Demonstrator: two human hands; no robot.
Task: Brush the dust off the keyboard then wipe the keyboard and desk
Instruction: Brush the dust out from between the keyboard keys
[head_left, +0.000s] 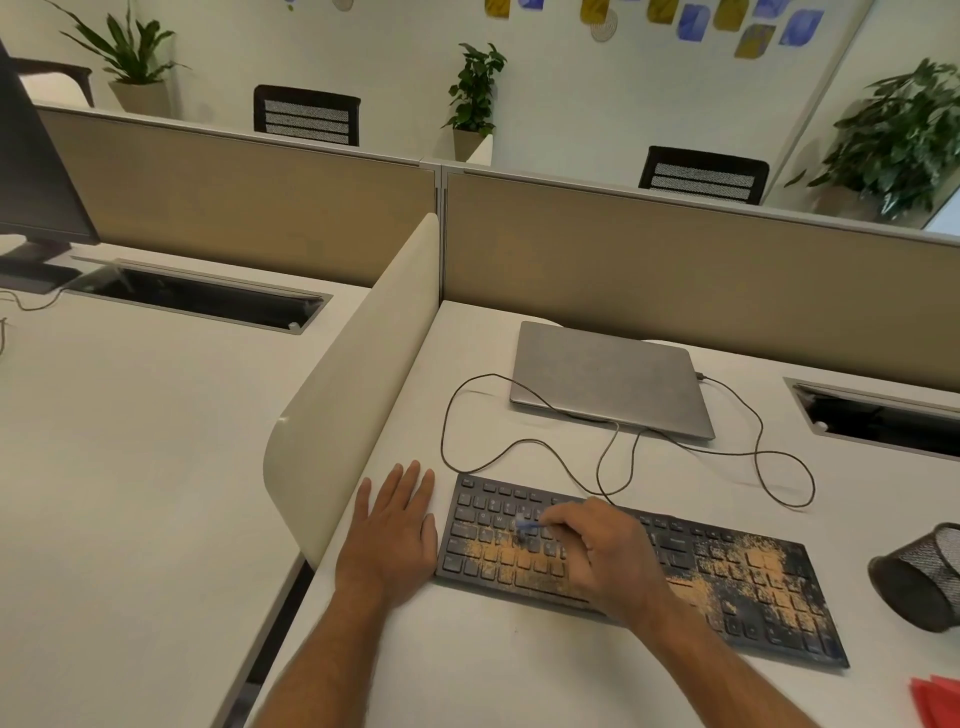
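Over the dusty keyboard, right hand pinches a blue brush at fingertips

We see an open-plan office, desks split by partition screens, mesh chairs, a monitor, closed laptop, potted plants.

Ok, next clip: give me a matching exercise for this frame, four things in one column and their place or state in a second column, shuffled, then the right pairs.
Things:
1. keyboard
2. laptop
3. left hand
4. mesh pen holder

Place or state:
A. lid closed, behind the keyboard
B. tipped on its side at the right edge of the desk
C. flat on the desk, fingers straight, beside the keyboard's left end
D. strewn with orange-tan dust

Pairs: 1-D, 2-A, 3-C, 4-B
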